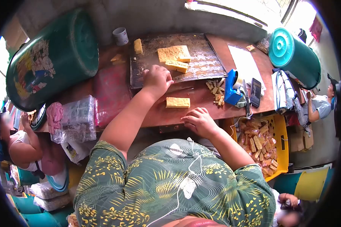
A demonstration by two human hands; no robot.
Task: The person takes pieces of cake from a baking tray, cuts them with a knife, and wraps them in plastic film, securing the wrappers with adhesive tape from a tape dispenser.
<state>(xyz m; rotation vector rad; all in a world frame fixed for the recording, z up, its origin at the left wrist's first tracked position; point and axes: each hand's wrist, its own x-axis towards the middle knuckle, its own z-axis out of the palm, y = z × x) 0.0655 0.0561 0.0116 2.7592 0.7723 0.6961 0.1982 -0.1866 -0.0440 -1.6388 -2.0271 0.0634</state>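
My left hand (158, 80) is over the front edge of a dark baking tray (204, 56), its fingers curled inward; what they hold, if anything, is hidden. Just beyond it on the tray lie a yellow block of cake or bread (174, 53) and a cut slab (176, 66) leaning against it. A smaller piece (138, 46) sits at the tray's left. On the table in front of the tray is a rectangular slab (178, 102). My right hand (199, 122) hovers beside that slab's near right corner, fingers loosely spread and apparently holding nothing. A thin blade-like strip (185, 89) lies between tray and slab.
Right of the tray are crumbled pieces (217, 90), a blue tape dispenser (233, 89) and a phone (255, 92). A yellow crate (284, 147) holds wrapped pieces. Plastic bags (77, 117), a mug (120, 36) and a green drum (83, 41) stand left. Other people are at both sides.
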